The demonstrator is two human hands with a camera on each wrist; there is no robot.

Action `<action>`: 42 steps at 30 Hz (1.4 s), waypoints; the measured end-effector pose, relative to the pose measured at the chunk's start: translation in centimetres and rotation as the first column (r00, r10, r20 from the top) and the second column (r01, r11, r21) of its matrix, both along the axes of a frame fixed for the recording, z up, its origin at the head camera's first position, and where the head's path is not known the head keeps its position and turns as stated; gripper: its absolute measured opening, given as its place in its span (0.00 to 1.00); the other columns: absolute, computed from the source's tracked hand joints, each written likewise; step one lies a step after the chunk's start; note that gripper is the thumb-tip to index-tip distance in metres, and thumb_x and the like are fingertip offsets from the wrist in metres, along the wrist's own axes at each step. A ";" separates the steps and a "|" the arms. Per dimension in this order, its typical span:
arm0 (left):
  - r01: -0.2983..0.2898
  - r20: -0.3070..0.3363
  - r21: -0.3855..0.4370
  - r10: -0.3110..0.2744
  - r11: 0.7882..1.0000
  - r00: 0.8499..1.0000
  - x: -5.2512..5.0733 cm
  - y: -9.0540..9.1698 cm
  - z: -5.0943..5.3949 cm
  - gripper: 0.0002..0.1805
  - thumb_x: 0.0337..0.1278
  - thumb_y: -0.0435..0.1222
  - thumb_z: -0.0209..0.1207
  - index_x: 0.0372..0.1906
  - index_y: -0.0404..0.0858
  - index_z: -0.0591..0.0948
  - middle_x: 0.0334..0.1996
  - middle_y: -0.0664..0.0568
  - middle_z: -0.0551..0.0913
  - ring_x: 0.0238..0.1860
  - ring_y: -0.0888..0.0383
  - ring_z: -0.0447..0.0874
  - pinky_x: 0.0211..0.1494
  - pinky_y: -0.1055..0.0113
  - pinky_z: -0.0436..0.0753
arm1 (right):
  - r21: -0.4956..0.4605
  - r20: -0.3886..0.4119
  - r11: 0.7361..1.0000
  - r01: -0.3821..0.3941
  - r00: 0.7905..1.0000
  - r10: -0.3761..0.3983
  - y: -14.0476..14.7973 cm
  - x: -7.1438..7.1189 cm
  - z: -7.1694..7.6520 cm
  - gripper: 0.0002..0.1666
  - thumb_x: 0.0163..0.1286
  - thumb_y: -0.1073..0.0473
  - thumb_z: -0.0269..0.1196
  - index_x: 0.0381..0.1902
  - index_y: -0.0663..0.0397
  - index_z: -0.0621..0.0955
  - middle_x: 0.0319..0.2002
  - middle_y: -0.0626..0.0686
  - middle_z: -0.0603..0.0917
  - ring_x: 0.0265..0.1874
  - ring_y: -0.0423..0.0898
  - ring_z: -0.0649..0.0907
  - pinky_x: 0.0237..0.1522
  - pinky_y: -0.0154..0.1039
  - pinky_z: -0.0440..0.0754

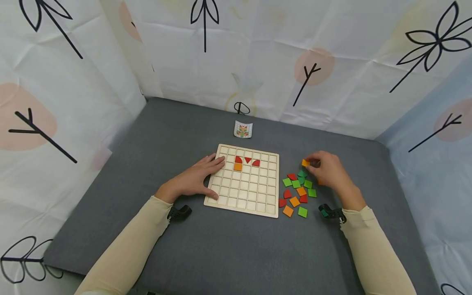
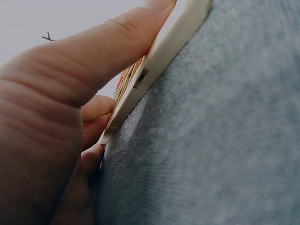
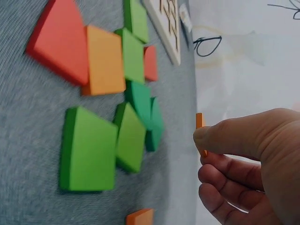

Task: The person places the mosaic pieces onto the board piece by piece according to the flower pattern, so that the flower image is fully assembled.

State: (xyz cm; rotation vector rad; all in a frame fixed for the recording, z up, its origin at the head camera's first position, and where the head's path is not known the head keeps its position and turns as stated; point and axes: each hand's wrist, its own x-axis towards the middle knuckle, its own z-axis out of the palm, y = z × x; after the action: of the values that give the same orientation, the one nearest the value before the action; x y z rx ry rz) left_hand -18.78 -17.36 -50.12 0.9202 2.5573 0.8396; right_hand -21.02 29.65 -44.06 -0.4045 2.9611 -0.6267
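A square wooden grid board [image 1: 254, 192] lies on the grey table. Near its top edge it holds two red quarter-round tiles, a red triangle [image 1: 248, 159] and an orange square tile [image 1: 237, 166]. My left hand [image 1: 197, 178] rests along the board's left edge, thumb and fingertips touching its rim with the fingers spread. To the right of the board, my right hand [image 1: 330, 166] pinches an orange square tile [image 3: 200, 123] between thumb and fingers, raised off the table. Loose tiles lie beneath and beside that hand, among them a light green square [image 3: 91, 150] and dark green pieces [image 1: 302, 173].
A small pattern card [image 1: 243, 129] with a coloured design lies behind the board. Several loose red, orange and green tiles [image 1: 294, 201] are scattered right of the board. A patterned white cloth [image 1: 258, 73] hangs around the table's back and sides.
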 end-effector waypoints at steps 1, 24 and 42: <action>0.000 -0.001 0.000 0.000 1.000 1.000 0.0 0.0 0.0 0.68 0.51 0.60 0.81 0.89 0.44 0.54 0.89 0.54 0.46 0.88 0.45 0.33 0.85 0.38 0.48 | 0.001 -0.004 1.000 -0.004 1.000 0.004 -0.1 0.0 0.2 0.15 0.75 0.67 0.70 0.56 0.68 0.88 0.49 0.65 0.85 0.46 0.63 0.83 0.51 0.62 0.83; -0.001 0.007 -0.002 0.001 1.000 1.000 0.0 0.0 0.1 0.68 0.51 0.59 0.81 0.89 0.44 0.54 0.89 0.54 0.46 0.88 0.46 0.33 0.85 0.39 0.48 | -0.043 -0.057 0.998 -0.041 0.998 0.038 -3.2 1.2 2.0 0.16 0.75 0.66 0.72 0.57 0.66 0.88 0.52 0.64 0.85 0.49 0.62 0.83 0.53 0.62 0.83; 0.001 0.011 0.011 -0.001 1.000 1.000 -0.1 0.0 -0.2 0.68 0.50 0.59 0.81 0.89 0.43 0.54 0.89 0.53 0.46 0.88 0.45 0.32 0.85 0.37 0.47 | -0.061 -0.100 0.991 -0.119 0.989 0.112 -6.1 1.3 2.5 0.17 0.74 0.66 0.73 0.58 0.64 0.88 0.52 0.61 0.86 0.49 0.60 0.84 0.53 0.59 0.83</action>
State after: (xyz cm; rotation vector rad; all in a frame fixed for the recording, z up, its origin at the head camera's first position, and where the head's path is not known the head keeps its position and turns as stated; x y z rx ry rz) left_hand -18.84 -17.33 -50.32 0.9178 2.5456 0.8569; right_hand -19.77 23.54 -41.57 -0.6242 2.9852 -0.7133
